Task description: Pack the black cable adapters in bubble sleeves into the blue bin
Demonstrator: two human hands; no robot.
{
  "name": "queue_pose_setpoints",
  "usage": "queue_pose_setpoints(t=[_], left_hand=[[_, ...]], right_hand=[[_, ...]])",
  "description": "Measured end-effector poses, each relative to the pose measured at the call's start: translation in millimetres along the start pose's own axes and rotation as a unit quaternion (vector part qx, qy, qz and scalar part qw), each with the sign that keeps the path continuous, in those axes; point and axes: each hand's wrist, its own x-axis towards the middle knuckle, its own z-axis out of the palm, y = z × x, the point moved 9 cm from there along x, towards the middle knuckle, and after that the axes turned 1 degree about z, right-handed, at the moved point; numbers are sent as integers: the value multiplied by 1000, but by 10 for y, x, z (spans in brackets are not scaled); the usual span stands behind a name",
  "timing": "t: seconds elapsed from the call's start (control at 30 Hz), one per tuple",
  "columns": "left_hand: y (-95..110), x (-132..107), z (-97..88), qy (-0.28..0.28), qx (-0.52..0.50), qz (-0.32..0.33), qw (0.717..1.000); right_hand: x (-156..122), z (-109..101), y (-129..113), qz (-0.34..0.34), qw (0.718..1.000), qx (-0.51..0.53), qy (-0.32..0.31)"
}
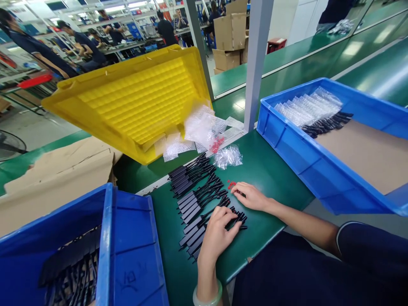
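Rows of black plastic strips (pixel 197 191) lie side by side on the green table (pixel 270 178). My left hand (pixel 218 231) rests on the nearest strips, fingers curled over them. My right hand (pixel 251 196) lies just right of the rows, its fingertips pinched at a small cluster of red caps (pixel 231 184). What the fingers hold is too small to make out. A clear plastic bag (pixel 228 156) lies beyond the caps.
A tilted yellow tray (pixel 134 97) stands behind the strips, with bubble-wrap bags (pixel 200 127) at its foot. A blue bin (pixel 318 165) with bagged strips sits right; another blue bin (pixel 127 238) sits left. A cardboard box (pixel 57 170) lies far left. People work in the background.
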Motion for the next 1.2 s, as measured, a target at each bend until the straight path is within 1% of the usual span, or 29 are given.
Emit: queue_pose_setpoints(t=[0.07, 0.1, 0.13, 0.2, 0.23, 0.3, 0.37, 0.43, 0.5, 0.57, 0.7, 0.83, 1.0, 1.1, 1.2], left_hand=[[26, -32, 152, -68, 41, -8, 997], [29, -50, 207, -88, 67, -12, 994], [26, -65, 242, -99, 93, -17, 991], [11, -80, 265, -99, 131, -23, 986], [2, -81, 261, -93, 135, -24, 986], [-16, -73, 230, -75, 108, -22, 991], [-58, -59, 156, -41, 45, -32, 998], [-148, -57, 72, -1, -27, -70, 997], [-256, -73, 19, 34, -88, -117, 989], [-338, -92, 1, 59, -135, -151, 977], [-432, -99, 27, 84, -200, -177, 960], [-447, -80, 46, 86, -212, -175, 957], [-415, -77, 8, 95, -189, -167, 963], [-413, -76, -1, 97, -179, -165, 965], [-457, -78, 11, 105, -180, -180, 961]], right_hand=[[-22, 13, 44, 3, 1000, 10, 13], [-30, 15, 61, 4, 1000, 15, 19], [-35, 17, 72, 5, 1000, 19, 24], [-37, 16, 72, 5, 999, 28, 32], [-34, 12, 62, 3, 999, 32, 35], [-25, 3, 20, -5, 998, 40, 38], [-19, -10, -42, -20, 998, 54, 37], [-19, -14, -100, -35, 995, 85, 29], [-26, 2, -139, -43, 991, 125, 16], [-41, 43, -161, -44, 988, 151, 0], [-83, 120, -204, -47, 987, 151, -13], [-120, 136, -251, -61, 990, 128, -6], [-150, 149, -269, -72, 990, 121, -9], [-166, 152, -297, -93, 990, 102, -4], [-176, 153, -343, -122, 991, 61, 4]])
